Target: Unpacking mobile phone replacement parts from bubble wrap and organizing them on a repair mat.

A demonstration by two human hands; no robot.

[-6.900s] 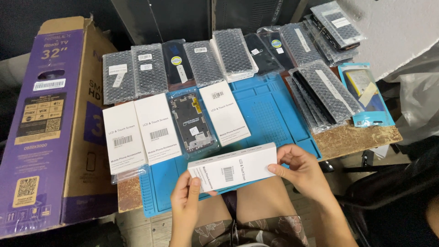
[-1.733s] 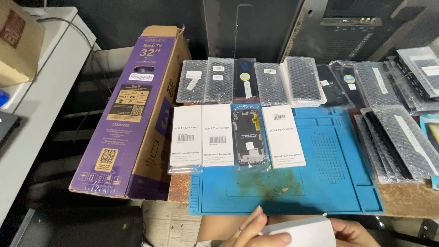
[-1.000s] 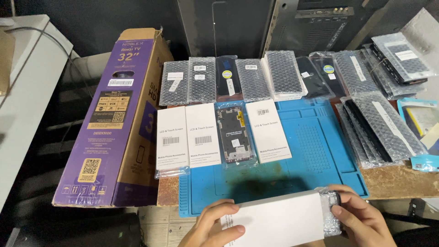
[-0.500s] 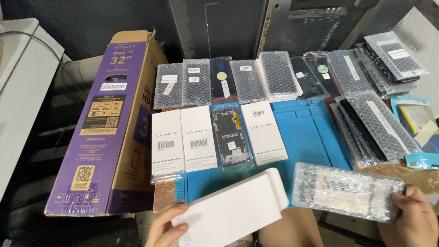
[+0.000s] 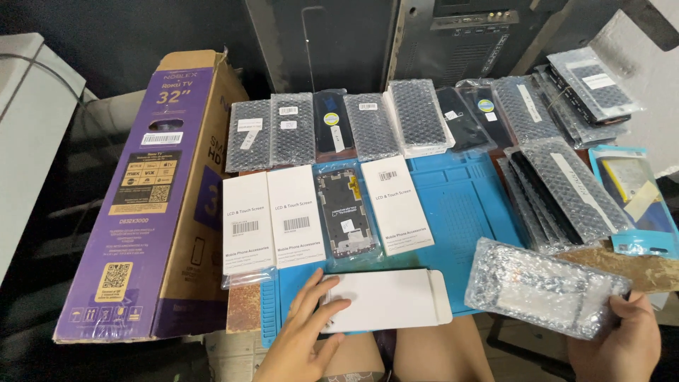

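our left hand point(image 5: 305, 332) lies flat, fingers spread, on the white box point(image 5: 385, 300) at the near edge of the blue mat point(image 5: 470, 212). our right hand point(image 5: 622, 343) pinches the bubble-wrapped part point(image 5: 544, 286), held off the mat's right corner.

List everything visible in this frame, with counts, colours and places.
Purple cardboard box: one, lying at left of the table.
Blue work mat: one, centre of the table.
White flat boxes: three upright on the mat's far left, one under the left hand.
Bare screen part: one, dark, between the white boxes.
Bubble-wrapped parts: many, grey and black, in a back row and stacked at right.
Blue packet: one, far right.
Bubble-wrap pouch: one, clear, held off the table's edge.
Left hand: on the near white box.
Right hand: grips the pouch.
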